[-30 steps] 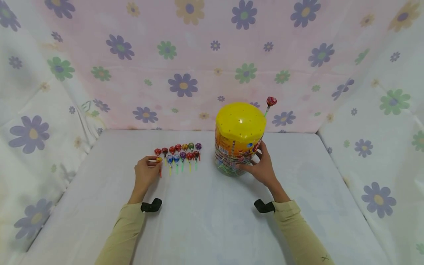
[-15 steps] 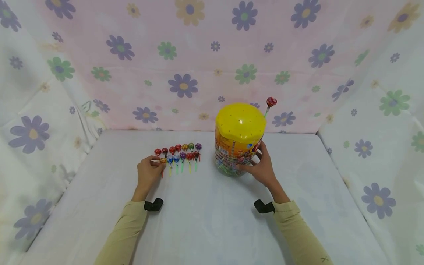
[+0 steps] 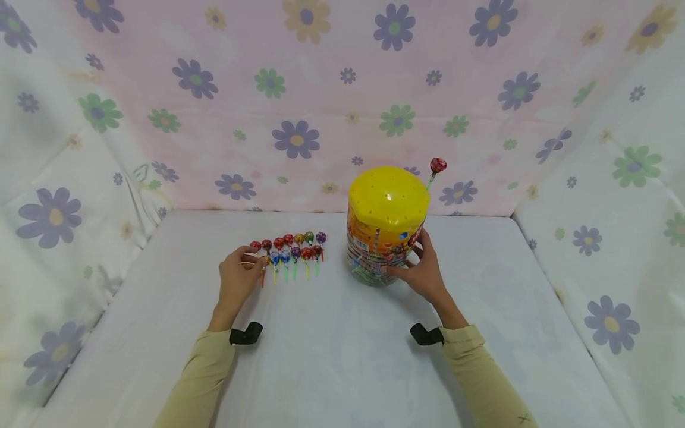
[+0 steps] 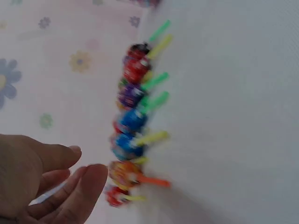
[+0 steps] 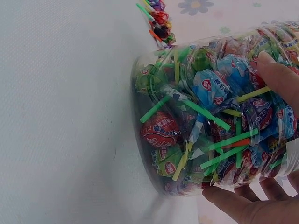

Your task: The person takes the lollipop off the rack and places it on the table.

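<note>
My left hand is at the left end of two rows of wrapped lollipops. In the left wrist view its thumb and index finger are parted, with nothing between them. Just beyond the thumb tip, a yellow-orange lollipop with an orange-red stick lies beside a blue one. My right hand grips the lower side of a big clear jar packed with lollipops, thumb on one side and fingers on the other. A domed yellow lid dotted with small holes tops the jar.
One red lollipop sticks up at the lid's right side. The back row of lollipops, including a purple one, lies close behind the front row. White cloth covers the table, and a flowered curtain stands behind.
My left hand brought the yellow-orange lollipop right to the front row's left end, let go of it and drew back slightly left. The right hand and jar have stayed in place.
</note>
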Available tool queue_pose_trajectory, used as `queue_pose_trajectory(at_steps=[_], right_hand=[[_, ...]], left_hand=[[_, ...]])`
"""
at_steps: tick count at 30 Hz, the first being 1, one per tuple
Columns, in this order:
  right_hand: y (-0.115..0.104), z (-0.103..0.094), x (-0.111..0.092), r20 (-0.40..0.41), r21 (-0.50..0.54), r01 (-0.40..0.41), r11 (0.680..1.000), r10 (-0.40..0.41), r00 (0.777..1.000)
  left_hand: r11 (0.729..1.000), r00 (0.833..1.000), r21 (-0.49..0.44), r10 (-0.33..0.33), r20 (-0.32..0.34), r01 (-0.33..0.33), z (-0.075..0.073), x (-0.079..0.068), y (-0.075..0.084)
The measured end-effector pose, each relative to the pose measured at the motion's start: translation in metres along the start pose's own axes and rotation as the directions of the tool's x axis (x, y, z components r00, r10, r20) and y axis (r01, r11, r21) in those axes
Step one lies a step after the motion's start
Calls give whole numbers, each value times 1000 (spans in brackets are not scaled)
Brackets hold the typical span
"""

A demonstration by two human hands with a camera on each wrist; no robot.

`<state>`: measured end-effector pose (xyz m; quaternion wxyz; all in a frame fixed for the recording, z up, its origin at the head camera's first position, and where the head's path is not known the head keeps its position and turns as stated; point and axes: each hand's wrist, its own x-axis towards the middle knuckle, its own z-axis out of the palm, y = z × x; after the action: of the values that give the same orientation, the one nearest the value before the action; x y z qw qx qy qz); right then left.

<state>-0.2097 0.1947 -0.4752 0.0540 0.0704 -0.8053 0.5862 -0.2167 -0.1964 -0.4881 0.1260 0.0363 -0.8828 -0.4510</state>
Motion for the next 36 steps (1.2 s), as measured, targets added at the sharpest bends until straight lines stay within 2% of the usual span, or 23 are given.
queue_pose_trajectory(at_steps=[5,9,12,16,19,21,23,26,29,32,36], right_hand=[[6,0,1,-4,-3,10,1000,-10,1000],[5,1,1,-10,-3,5,1000,-5,1000],[5,1,0,-12,-5,-1,1000,1,1000],[5,1,0,-2,-8,-3,1000,3,1000],[6,-1,1,3,3,15,1000,-15,1000],[6,-2,2,1,8,35,999,-35,999],[5,-4,3,-4,7,42,999,-42,999],[5,-5,3,-5,-7,26,1000,-26,1000],[4,-4,2,5,-10,0,1000,0,1000],[2,-4,3,11,6,-17,1000,16,1000],[1,-3,4,10,10,-13,1000,13,1000]], left_hand=[[984,990,-110,140,2,-139,-2,-4,38],[949,966,-183,259,-20,-258,2,-8,77],[901,941,-280,339,-28,-332,7,-8,107],[823,908,-411,418,-29,-392,17,-7,152],[773,887,-487,461,-9,-407,29,-6,189],[751,873,-531,486,43,-393,37,-7,214],[762,859,-547,492,139,-348,45,-7,238],[811,824,-510,481,300,-288,55,-6,269],[853,796,-443,460,393,-275,67,1,291],[879,797,-380,439,415,-286,81,13,305],[914,816,-264,396,421,-307,96,29,318]])
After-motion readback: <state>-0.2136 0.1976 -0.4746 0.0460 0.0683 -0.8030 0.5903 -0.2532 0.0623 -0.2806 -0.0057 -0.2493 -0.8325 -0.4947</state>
